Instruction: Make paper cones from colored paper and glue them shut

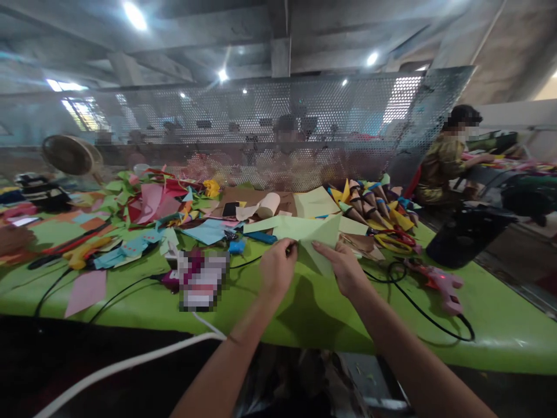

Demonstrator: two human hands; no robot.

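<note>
One green surface (pixel 500 302) extends below the left grip (pixel 278 267) and the right grip (pixel 347 267), under a concrete ceiling (pixel 183 35) with bright lamps. A perforated screen (pixel 369 116) stands beyond both grips. Each grip pinches a pale green sheet (pixel 322 232), located between them above the surface; the sheet is bent and partly masks the area behind it. A paper heap (pixel 152 200) lies beyond and left of the left grip; a pale roll (pixel 268 204) lies directly beyond that grip. Paper cones (pixel 376 209) are grouped beyond and right of the right grip. A pink glue gun (pixel 448 284) and its looped black cable (pixel 470 328) occupy the area right of the right grip. A dark container (pixel 472 235) sits just beyond the gun; a co-worker (pixel 441 159) is farther off.
</note>
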